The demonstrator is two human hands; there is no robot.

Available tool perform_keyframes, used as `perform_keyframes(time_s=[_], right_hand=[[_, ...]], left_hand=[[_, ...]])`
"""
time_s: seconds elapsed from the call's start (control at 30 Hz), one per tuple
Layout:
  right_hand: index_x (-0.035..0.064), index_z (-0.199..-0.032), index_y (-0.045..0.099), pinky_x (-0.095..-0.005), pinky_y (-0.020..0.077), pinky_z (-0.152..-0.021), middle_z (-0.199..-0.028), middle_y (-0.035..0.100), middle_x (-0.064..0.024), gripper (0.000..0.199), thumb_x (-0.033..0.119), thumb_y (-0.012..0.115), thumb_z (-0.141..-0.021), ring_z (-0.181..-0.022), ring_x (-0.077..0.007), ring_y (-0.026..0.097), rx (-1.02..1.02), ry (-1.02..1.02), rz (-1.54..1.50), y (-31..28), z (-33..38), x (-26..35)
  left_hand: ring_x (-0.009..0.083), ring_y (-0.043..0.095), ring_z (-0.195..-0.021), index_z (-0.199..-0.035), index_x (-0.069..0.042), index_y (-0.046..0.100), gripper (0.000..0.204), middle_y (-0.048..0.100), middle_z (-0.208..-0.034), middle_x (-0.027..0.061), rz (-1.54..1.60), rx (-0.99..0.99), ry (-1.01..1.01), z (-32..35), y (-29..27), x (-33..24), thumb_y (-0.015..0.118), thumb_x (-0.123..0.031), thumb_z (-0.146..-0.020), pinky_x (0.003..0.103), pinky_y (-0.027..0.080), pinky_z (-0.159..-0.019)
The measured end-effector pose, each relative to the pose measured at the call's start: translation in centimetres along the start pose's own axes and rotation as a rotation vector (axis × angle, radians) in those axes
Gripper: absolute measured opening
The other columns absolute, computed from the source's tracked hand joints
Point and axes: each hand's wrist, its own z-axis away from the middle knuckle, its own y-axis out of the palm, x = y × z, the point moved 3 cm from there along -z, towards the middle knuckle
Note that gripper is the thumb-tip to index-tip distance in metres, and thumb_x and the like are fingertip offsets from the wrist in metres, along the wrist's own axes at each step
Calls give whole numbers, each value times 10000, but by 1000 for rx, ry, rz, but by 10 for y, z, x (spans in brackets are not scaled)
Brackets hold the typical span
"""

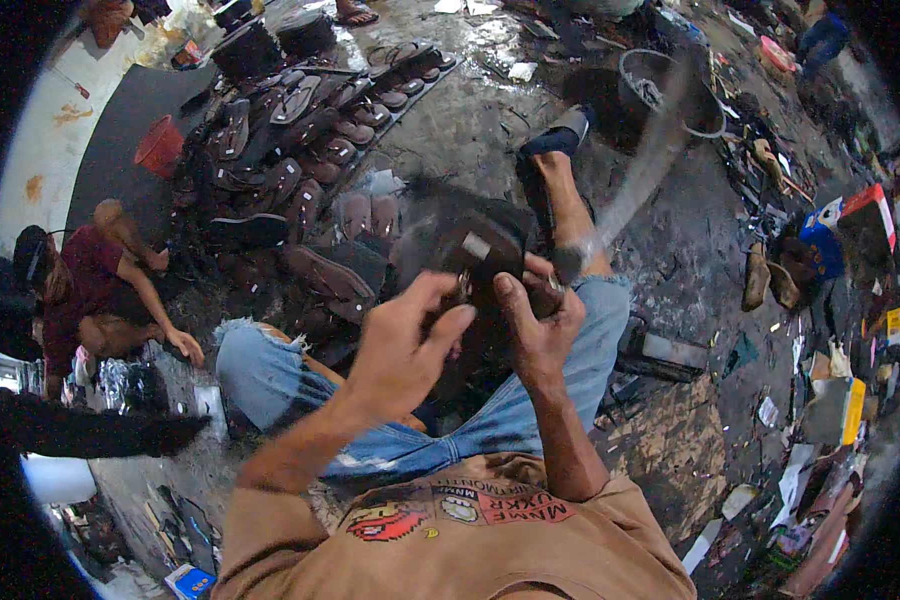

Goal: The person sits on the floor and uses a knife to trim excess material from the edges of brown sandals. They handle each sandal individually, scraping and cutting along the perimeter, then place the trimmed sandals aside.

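Above my lap is a dark brown piece with a small white label (476, 246), blurred in places; it looks like a sandal, though its full outline is lost against the dark things behind it. My right hand (544, 322) grips its near right side, thumb on top and fingers underneath. My left hand (407, 338) is at its left edge, fingers curled and closed, and what lies in them is too small and smeared to name. Several dark brown sandals (330, 275) lie on the floor just beyond my left hand.
Rows of sandals (355, 130) spread ahead to the left, near a red bucket (160, 147). Another person (110, 280) sits at left. A grey basin (705, 125) stands far right. Scraps and boxes (835, 410) litter the right side. A blurred grey streak (645, 180) crosses beside my foot.
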Motion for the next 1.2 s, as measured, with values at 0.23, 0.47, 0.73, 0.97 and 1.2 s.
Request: perform_keyframes(time_s=[0.23,0.47,0.73,0.97,1.2], right_hand=[[-9,-1096,734,-236,512,-708,-905,732,-29,213,126,733,-931,-795,-68,627,214,-5,-153,31,46,24],[-2,-1248,661,-235,481,-647,-818,690,-5,370,259,663,-986,-730,-62,592,500,164,-131,31,67,41],[12,-998,594,-328,362,-493,-635,526,-117,303,281,467,-1055,-509,-215,476,890,46,320,-30,139,-9],[71,-1063,587,-519,449,-620,-762,621,-243,221,280,544,-1006,-735,-482,611,906,18,418,19,106,-22],[65,-1080,579,-458,459,-608,-676,597,-195,256,307,501,-1050,-641,-414,602,839,-142,169,147,23,-18]], left_hand=[[166,602,-1104,-1317,-30,572,600,645,-1236,59,765,-320,-599,66,-23,35,800,-338,-856,338,478,-973],[151,638,-1052,-1243,-52,629,434,686,-1163,38,920,-176,-633,81,-80,50,798,-174,-863,333,500,-940],[137,595,-1107,-1282,-65,599,509,662,-1182,14,796,-331,-783,135,-96,49,805,-275,-866,314,437,-1000],[176,593,-1137,-1284,-55,608,520,661,-1208,40,652,-204,-790,132,-92,56,818,-244,-847,349,440,-1030],[170,595,-1127,-1302,-37,585,565,659,-1199,44,600,-25,-650,107,-94,39,830,-183,-814,349,434,-1041]])
